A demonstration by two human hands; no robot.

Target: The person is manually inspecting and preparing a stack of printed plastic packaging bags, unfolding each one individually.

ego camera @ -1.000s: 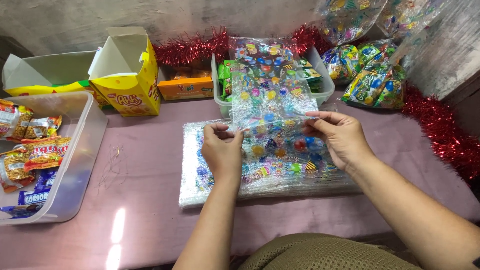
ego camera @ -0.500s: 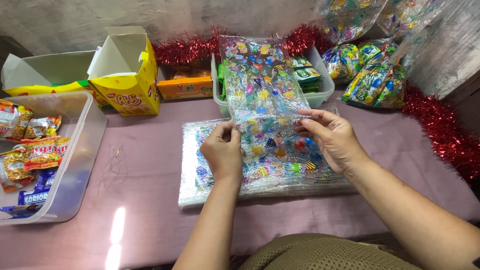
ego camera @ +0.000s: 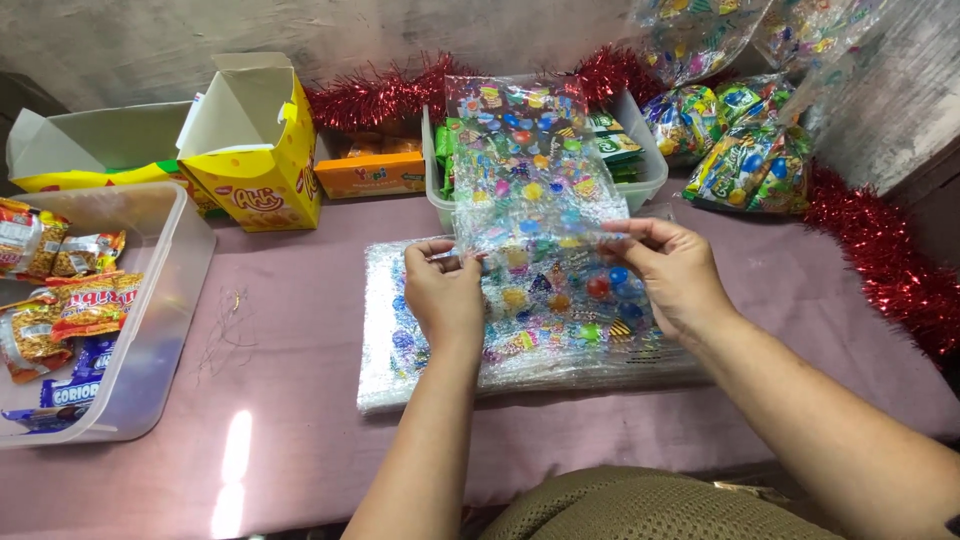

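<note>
Both hands hold up one clear plastic bag (ego camera: 525, 160) printed with coloured balloons and dots. My left hand (ego camera: 445, 295) pinches its lower left corner, and my right hand (ego camera: 675, 275) pinches its lower right edge. The bag stands upright above a flat stack of the same printed bags (ego camera: 560, 330), which lies on the pink tablecloth (ego camera: 290, 400) right under my hands.
A clear tub (ego camera: 150, 330) with snack packets sits at the left. Behind are an open yellow carton (ego camera: 255, 150), an orange box (ego camera: 370, 175), a white bin (ego camera: 645, 170) of green packets, filled gift bags (ego camera: 750, 155) and red tinsel (ego camera: 880, 260).
The top bag was pulled off the stack and raised upright; both hands moved up and slightly apart with it.
</note>
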